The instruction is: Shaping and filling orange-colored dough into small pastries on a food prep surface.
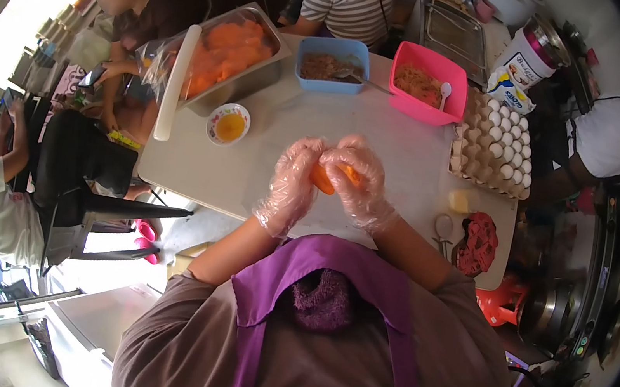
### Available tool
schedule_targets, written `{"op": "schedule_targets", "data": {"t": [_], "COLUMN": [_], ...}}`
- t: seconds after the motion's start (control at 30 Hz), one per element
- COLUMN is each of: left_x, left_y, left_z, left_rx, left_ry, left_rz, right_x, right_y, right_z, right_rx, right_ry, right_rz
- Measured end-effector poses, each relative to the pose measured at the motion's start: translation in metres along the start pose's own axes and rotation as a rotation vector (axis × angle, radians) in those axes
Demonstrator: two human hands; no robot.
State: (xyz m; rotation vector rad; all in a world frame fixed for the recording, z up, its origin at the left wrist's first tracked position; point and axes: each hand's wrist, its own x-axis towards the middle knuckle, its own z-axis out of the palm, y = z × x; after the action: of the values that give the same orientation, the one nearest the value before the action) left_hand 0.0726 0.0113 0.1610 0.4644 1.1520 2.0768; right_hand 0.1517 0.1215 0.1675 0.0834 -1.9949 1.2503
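Observation:
Both my hands wear clear plastic gloves and meet over the near part of the table. Between them is a piece of orange dough-like food (322, 178), pinched by the fingers of my left hand (298, 177) and my right hand (354, 177). Beyond them stand a blue plastic tub (330, 86) of brown filling with a metal spoon and a pink plastic tub (423, 111) of filling with a white spoon. At the left, a steel pan (236, 81) holds a heap of orange mixture (232, 48). A flowered bowl (213, 134) of yellow liquid sits nearer.
A white rolling pin (178, 82) leans along the pan. Egg trays (468, 150), a yellow block (459, 201), a spoon (443, 227) and a red patterned cloth (478, 242) lie at the table's right. People sit beyond and at the left; another stands at the right.

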Motion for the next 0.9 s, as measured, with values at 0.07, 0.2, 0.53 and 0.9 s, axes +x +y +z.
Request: {"op": "schedule_targets", "data": {"t": [0.07,0.2,0.53,0.9], "left_x": [0.004,0.001,-0.001,0.01], "left_y": [0.008,0.004,0.02,-0.024], "left_z": [0.004,0.007,0.026,-0.041], "left_rx": [0.045,0.027,-0.229,-0.203], "left_ry": [-0.081,-0.261,0.023,-0.05], "left_rz": [0.051,0.12,0.027,-0.279], "right_x": [0.005,0.0,0.008,0.002], "right_y": [-0.005,-0.008,-0.015,0.006], "right_z": [0.0,0.004,0.017,-0.004], "right_rx": [0.105,0.047,0.378,0.129], "right_ry": [0.046,-0.091,-0.134,-0.133], "right_rz": [0.026,-0.012,0.171,0.462]}}
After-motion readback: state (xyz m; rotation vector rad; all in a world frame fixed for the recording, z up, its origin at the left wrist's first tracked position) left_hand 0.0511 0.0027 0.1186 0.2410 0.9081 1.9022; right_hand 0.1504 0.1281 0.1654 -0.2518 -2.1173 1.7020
